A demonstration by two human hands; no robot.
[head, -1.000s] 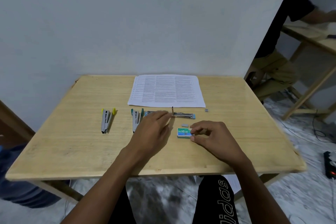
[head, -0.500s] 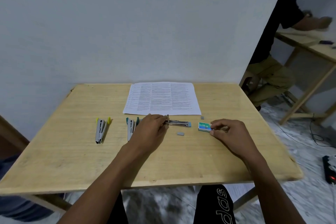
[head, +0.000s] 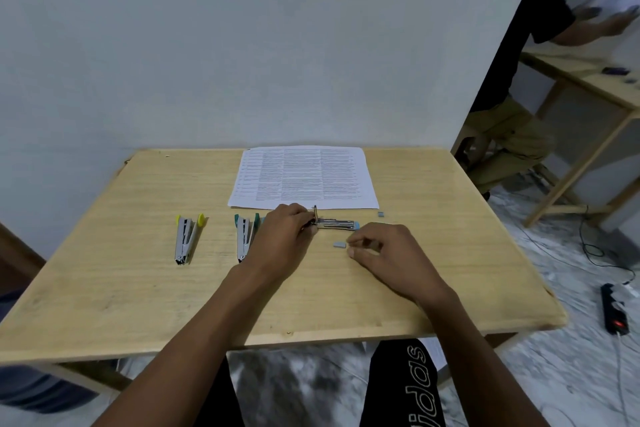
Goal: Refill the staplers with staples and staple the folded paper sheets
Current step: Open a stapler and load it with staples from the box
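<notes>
Nearest the wearer, the front edge of the table (head: 346,305) runs bare, and open wood stretches wide to the left and right of both forearms. 2 hands work at mid-table. The right hand (head: 384,250) is knuckles up with its fingers curled; its thumb and forefinger tips sit narrowly apart just beside 1 grey strip (head: 339,245), and whether they hold anything cannot be told. The left hand (head: 282,236) pinches the left end of the blue stapler (head: 337,224).

3 staplers lie in 1 row. The blue stapler's long axis runs left to right, blue tip pointing right, with a metal part standing upright at the pinched end. The green stapler (head: 245,236), partly under the left hand, and the yellow stapler (head: 185,239), well apart at the left, both lie near to far, splayed in a narrow V with coloured tips toward the wall.

A 2nd strip, the far strip (head: 381,214), lies right of the blue tip. Behind, 1 printed paper (head: 304,178) lies flat, its far edge touching the table's back edge.
</notes>
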